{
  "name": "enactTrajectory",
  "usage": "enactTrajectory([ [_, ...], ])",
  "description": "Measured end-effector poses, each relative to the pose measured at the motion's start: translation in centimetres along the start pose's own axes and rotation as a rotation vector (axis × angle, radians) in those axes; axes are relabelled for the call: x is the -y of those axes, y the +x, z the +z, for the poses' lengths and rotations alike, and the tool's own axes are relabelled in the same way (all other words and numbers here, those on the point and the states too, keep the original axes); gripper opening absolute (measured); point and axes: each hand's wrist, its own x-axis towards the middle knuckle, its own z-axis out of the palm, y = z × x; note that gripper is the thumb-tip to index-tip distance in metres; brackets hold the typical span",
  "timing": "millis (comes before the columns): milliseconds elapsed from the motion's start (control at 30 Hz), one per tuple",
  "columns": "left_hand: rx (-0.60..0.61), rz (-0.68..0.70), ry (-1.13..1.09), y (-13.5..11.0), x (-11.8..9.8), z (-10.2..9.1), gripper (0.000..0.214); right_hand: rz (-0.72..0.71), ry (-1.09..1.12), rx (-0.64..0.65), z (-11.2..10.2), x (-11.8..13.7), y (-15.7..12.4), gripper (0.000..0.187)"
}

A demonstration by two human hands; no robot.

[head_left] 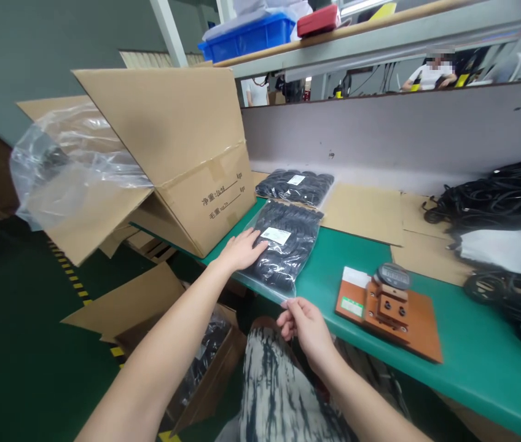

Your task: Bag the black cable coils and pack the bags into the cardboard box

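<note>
Steadying the clear bag of black cables (290, 248) on the green surface (467, 344), the left hand (243, 250) lay spread while the right hand (305, 322) pinched the bag's near corner, seemingly straightening its edge, which next called for a taut pull.

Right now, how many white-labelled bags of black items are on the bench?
2: near bag, under the left hand; far bag, behind it by the back panel. The carton may hide others.

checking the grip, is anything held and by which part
The right hand pinches the clear bag by its near edge; the left hand rests on it.
</note>
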Motion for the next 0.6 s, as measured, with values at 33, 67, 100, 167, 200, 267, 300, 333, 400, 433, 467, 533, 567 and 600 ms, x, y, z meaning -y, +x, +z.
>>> enactTrajectory([
  [33,-0.015,0.003,0.007,0.8,-0.5,-0.3,0.076,-0.001,-0.002,0.002,0.0,0.0,0.0,0.040],
  [67,-0.036,0.013,0.014,1.7,-1.2,-0.6,0.077,-0.003,-0.003,0.005,0.0,0.0,0.1,0.041],
  [100,-0.058,0.031,0.019,2.9,-2.0,-0.9,0.078,-0.006,-0.004,0.008,0.0,-0.1,0.1,0.042],
  [167,-0.080,0.086,0.022,5.7,-4.0,-1.3,0.078,-0.013,-0.007,0.015,0.0,-0.2,0.2,0.044],
  [200,-0.077,0.111,0.022,7.2,-5.0,-1.4,0.078,-0.016,-0.009,0.017,0.0,-0.2,0.2,0.045],
  [267,-0.071,0.139,0.018,9.9,-6.7,-1.2,0.080,-0.021,-0.013,0.022,0.0,-0.4,0.3,0.047],
  [300,-0.066,0.142,0.015,11.0,-7.4,-1.0,0.081,-0.023,-0.015,0.022,-0.1,-0.4,0.4,0.048],
  [333,-0.053,0.143,0.013,11.9,-7.8,-0.6,0.082,-0.024,-0.015,0.022,-0.1,-0.4,0.5,0.049],
  [400,0.006,0.140,0.009,13.2,-8.2,0.5,0.084,-0.028,-0.015,0.021,-0.2,-0.4,0.6,0.051],
  [433,0.047,0.138,0.009,13.5,-8.2,1.0,0.086,-0.028,-0.015,0.022,-0.2,-0.4,0.6,0.051],
  [467,0.087,0.135,0.011,13.7,-8.2,1.5,0.088,-0.028,-0.015,0.024,-0.2,-0.4,0.6,0.052],
  [533,0.139,0.127,0.017,13.8,-8.0,2.2,0.092,-0.026,-0.011,0.030,-0.1,-0.5,0.7,0.053],
  [567,0.146,0.125,0.021,13.7,-8.0,2.4,0.093,-0.023,-0.009,0.036,-0.1,-0.5,0.6,0.053],
  [600,0.145,0.129,0.024,13.5,-8.0,2.6,0.095,-0.019,-0.010,0.046,0.0,-0.6,0.6,0.052],
])
